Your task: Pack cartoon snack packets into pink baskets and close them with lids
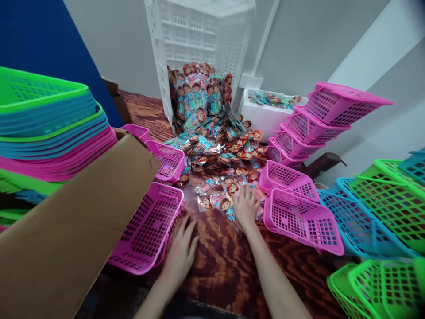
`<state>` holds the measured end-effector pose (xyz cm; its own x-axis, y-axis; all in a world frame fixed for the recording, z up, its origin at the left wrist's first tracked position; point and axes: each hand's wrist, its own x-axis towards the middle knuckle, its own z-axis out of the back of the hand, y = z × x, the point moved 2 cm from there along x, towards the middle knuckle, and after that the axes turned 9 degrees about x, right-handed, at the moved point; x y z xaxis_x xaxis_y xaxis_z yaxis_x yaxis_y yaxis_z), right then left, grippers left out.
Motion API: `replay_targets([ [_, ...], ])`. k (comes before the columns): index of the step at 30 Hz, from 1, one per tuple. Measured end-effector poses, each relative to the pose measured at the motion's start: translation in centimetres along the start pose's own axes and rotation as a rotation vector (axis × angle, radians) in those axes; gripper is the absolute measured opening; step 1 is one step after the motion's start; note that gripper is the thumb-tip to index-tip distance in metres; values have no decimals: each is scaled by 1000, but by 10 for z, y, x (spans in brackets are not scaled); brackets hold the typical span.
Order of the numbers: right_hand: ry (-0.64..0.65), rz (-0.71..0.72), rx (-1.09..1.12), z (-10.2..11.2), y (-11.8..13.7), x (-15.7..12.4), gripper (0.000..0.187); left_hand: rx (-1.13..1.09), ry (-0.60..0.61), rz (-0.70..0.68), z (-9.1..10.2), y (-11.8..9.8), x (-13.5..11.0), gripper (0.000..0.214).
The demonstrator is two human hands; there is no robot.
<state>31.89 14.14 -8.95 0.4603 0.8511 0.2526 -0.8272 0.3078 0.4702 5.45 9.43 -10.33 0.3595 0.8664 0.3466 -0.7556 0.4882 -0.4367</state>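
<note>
My left hand [182, 248] rests low over the wooden table [229, 270], its fingers apart and holding nothing. Just to its left stands a pink plastic basket [151, 228] with a lattice base. My right hand [246, 206] lies on several clear packets [217, 199] printed with cartoon faces, fingers spread over them; whether it grips one is hidden. Right of that hand sits another pink basket [302, 221], with a second pink basket [290, 179] behind it. Beyond both hands spreads a large heap of similar packets [212, 155].
A white crate [202, 35] on its side spills packets. Stacked pink baskets [318, 119] stand by a white foam box [259, 113]. A cardboard box [76, 221] and nested coloured baskets [53, 128] crowd the left; blue baskets [355, 221] and green baskets [385, 283] the right.
</note>
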Motion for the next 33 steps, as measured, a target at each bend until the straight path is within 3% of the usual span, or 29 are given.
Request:
replay_targets([
  [5, 233, 204, 38, -10, 31, -56, 52, -14, 42, -47, -14, -25, 19, 49],
  [7, 329, 274, 100, -2, 37, -75, 51, 26, 96, -78, -16, -25, 13, 52],
  [10, 419, 310, 190, 18, 25, -90, 51, 59, 155, -94, -12, -18, -7, 58],
  [13, 420, 250, 226, 34, 5, -89, 42, 101, 132, -104, 1, -21, -20, 57],
  [15, 407, 174, 284, 39, -6, -81, 33, 114, 158, -188, 9, -32, -23, 55],
  [19, 295, -9, 449, 48, -20, -65, 14, 132, 365, -405, 14, -52, -26, 48],
  [24, 214, -87, 629, 64, -37, -67, 32, 200, 453, -458, 16, -49, -28, 45],
  [27, 165, -248, 875, 70, -39, -73, 33, 251, 469, -439, 20, -51, -26, 43],
  [30, 162, -366, 1171, 71, -29, -75, 49, 264, 477, -420, 23, -55, -22, 38],
  [33, 209, -353, 1298, 68, -11, -72, 60, 241, 472, -407, 22, -57, -20, 34],
])
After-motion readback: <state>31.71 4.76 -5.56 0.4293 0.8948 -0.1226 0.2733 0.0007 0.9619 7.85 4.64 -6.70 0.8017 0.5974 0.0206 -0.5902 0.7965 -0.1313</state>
